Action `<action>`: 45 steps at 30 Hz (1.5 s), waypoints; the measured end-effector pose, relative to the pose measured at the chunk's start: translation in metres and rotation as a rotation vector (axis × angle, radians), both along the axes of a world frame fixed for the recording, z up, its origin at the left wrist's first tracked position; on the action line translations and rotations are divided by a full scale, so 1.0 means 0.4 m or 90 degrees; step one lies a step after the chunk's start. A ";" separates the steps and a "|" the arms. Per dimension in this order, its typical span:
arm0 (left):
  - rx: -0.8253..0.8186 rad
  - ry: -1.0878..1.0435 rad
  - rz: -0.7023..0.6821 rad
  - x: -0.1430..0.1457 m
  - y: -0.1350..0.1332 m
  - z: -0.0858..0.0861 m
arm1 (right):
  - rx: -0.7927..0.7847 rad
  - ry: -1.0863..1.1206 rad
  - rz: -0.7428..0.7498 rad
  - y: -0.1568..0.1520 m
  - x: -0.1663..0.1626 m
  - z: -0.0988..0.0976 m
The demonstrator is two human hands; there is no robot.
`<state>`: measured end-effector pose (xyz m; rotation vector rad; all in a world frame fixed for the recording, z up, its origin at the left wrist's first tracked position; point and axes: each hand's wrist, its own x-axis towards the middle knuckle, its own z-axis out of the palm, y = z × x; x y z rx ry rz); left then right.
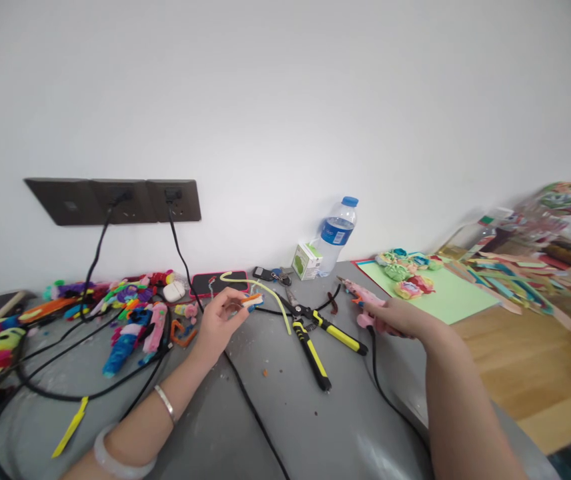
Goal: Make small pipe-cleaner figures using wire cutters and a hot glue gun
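My left hand (pixel 219 321) is raised a little above the grey table (pixel 310 427), fingers pinched on a small orange, white and blue pipe-cleaner piece (pixel 252 302). A pale yellow pipe cleaner (pixel 271 299) curves away just behind it. My right hand (pixel 399 318) is wrapped round the handle of a pink glue gun (pixel 363 300), whose nozzle points left and up; its black cord (pixel 383 393) trails toward me. Yellow-handled cutters (pixel 318 340) lie open on the table between my two hands.
Piles of coloured pipe-cleaner figures (pixel 130 313) lie at the left among black cables (pixel 90 393) running to wall sockets (pixel 115 199). A phone (pixel 210 283), keys (pixel 271 274), small green box (pixel 306 261) and water bottle (pixel 336 235) stand at the back. Green paper (pixel 445 293) with paper flowers lies right.
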<state>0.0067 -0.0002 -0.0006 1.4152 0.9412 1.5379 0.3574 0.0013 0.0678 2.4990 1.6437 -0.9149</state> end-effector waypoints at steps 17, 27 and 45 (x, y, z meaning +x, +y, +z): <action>0.008 0.086 -0.075 0.010 -0.022 0.018 | 0.513 0.452 0.397 -0.072 -0.379 -0.080; 0.008 0.092 -0.129 0.014 -0.026 0.017 | 0.478 0.642 0.352 -0.049 -0.387 -0.134; -0.005 0.096 -0.165 0.012 -0.026 0.014 | 0.518 0.631 0.377 -0.050 -0.382 -0.135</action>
